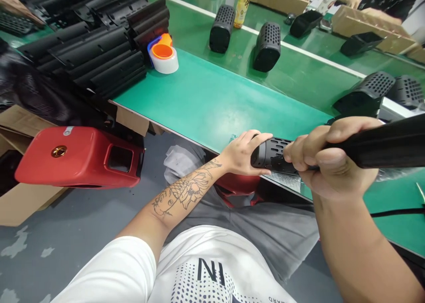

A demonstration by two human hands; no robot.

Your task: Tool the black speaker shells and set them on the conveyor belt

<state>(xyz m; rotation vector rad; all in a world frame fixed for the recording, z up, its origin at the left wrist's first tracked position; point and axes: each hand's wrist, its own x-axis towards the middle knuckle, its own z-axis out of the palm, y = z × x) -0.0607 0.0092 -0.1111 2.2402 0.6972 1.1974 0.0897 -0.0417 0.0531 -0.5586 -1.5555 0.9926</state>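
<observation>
My left hand (244, 154) is wrapped round the left end of a black slotted housing (277, 150) lying at the near edge of the green table. In my right hand (335, 157) is a thick black cylindrical tool (392, 141), which points left toward the housing; its tip is hidden behind my fingers. The fingertips of that hand are at the right part of the housing. Beneath the housing, a piece of clear plastic film (288, 181) shows at the table edge.
Black parts (96, 50) are stacked at the upper left, beside tape rolls (164, 57). Perforated black housings (267, 46) stand on the green conveyor (307, 77). A red stool (79, 157) is at the left. Other people's hands and cardboard boxes (372, 26) appear at the far side.
</observation>
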